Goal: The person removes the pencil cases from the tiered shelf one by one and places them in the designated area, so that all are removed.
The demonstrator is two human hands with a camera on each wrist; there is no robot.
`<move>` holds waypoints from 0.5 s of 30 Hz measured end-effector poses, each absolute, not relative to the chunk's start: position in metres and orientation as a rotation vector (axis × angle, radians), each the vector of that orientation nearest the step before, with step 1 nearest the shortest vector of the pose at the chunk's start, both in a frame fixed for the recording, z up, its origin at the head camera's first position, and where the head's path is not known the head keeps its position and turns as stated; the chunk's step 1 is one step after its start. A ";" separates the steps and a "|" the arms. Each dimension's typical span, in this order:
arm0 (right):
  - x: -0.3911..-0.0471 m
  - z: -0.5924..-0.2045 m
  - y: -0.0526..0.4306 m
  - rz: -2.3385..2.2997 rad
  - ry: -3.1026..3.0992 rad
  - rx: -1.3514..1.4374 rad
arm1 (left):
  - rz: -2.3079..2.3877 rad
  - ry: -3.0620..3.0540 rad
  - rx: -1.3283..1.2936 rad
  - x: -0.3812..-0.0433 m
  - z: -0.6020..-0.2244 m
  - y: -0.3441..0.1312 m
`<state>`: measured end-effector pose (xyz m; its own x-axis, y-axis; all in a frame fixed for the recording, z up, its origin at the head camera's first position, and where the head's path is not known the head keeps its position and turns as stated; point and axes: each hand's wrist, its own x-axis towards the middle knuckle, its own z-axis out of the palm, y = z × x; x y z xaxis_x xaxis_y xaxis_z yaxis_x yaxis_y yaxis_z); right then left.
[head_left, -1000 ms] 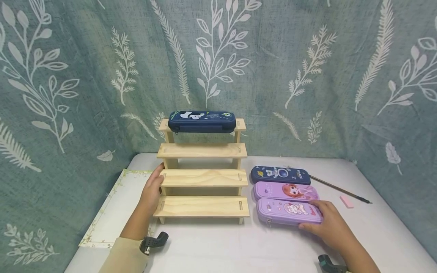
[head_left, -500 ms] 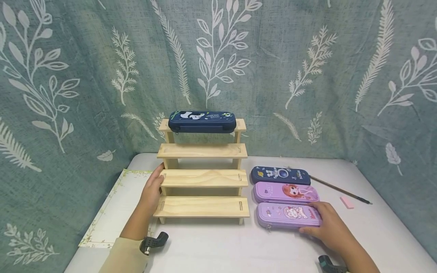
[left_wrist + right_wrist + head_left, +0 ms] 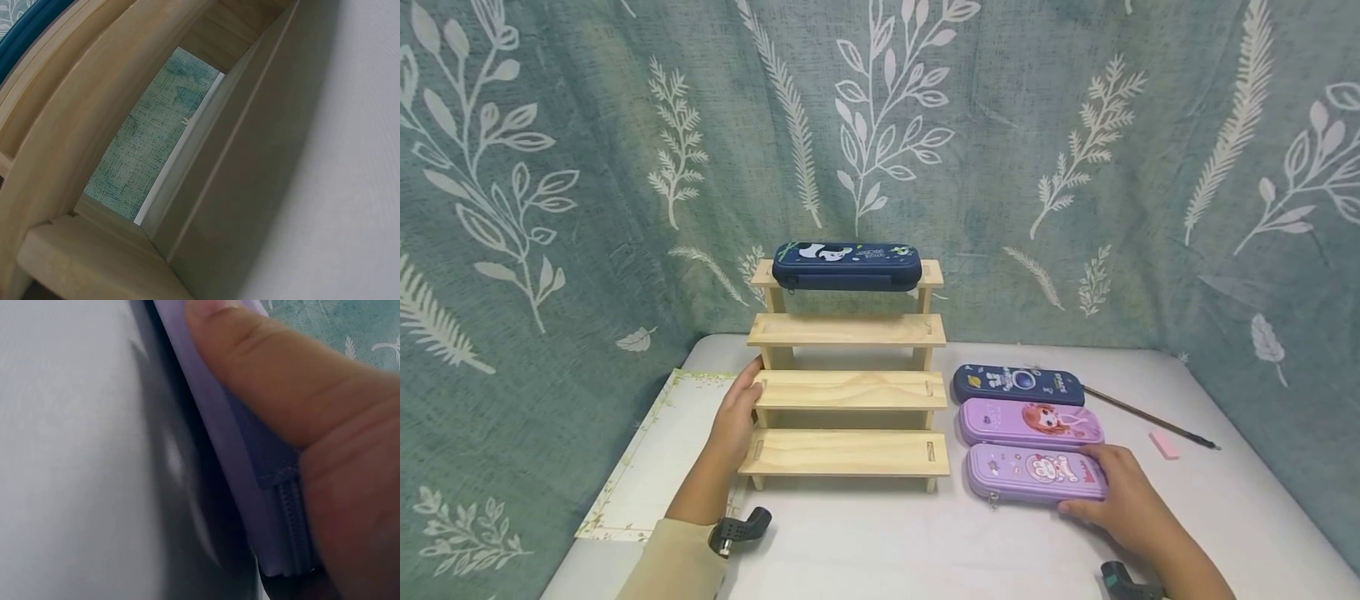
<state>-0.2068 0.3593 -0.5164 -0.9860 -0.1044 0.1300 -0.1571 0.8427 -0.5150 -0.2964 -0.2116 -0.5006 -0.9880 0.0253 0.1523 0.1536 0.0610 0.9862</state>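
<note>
A four-step wooden display rack [image 3: 850, 454] stands on the white table. My left hand [image 3: 732, 427] holds its left side at about the second step from the bottom; some fingers are hidden behind the upright. In the left wrist view only the rack's wooden parts [image 3: 81, 106] show. With thumb and fingers, my right hand [image 3: 1123, 500] grips the right end of a lilac bunny pencil case [image 3: 1022, 471]. In the right wrist view the thumb [image 3: 269, 362] presses on the zippered side of that case [image 3: 219, 431]. A navy panda pencil case [image 3: 850, 271] lies on the top step.
Behind the bunny case lie a purple pencil case with a red-haired girl [image 3: 1015, 421] and a navy space pencil case [image 3: 1000, 383]. To their right are a thin dark brush-like stick [image 3: 1150, 417] and a pink eraser [image 3: 1165, 445]. A leaf-bordered sheet [image 3: 647, 467] lies at left.
The lilac bunny case has come down toward the front with my right hand on it, lying just in front of the girl case. My left hand has stayed on the rack.
</note>
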 end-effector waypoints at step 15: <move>-0.206 -0.515 0.358 0.804 -2.966 0.115 | -2.085 -2.203 -0.197 -0.297 -0.501 -0.212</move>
